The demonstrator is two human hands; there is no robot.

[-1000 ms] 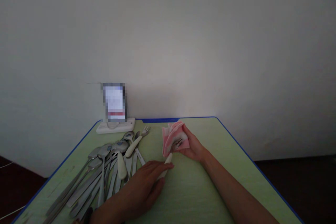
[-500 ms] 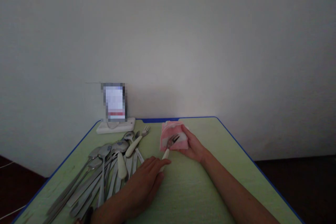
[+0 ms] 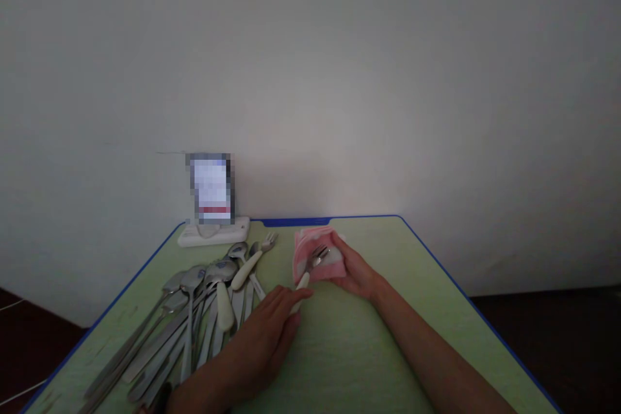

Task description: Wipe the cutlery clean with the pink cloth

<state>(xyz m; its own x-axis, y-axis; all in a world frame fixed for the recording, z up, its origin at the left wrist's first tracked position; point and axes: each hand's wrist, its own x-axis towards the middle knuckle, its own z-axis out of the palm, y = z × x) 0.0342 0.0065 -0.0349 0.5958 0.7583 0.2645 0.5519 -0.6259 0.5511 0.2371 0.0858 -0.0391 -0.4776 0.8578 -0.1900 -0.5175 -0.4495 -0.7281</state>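
Note:
My left hand (image 3: 272, 330) is closed around the pale handle of a small fork (image 3: 303, 282), whose metal tines point away and to the right. Behind the tines is a folded pink-and-white cloth (image 3: 301, 252), gripped from its right side by my right hand (image 3: 356, 270). The fork's head lies against the front of the cloth or just before it; I cannot tell which. Left of my left hand spreads a pile of metal spoons (image 3: 193, 278) and other cutlery. A second pale-handled fork (image 3: 248, 270) rests on top of the pile's far end.
The green table (image 3: 388, 336) has a blue edge and stands against a grey wall (image 3: 388, 110). A blurred-out screen (image 3: 212, 187) stands upright at the back left on a white base (image 3: 228, 233). The cutlery pile covers much of the table's left side.
The cloth has shifted slightly left and its top has folded over a little. My left hand and the fork have moved slightly left, with the tines still at the cloth.

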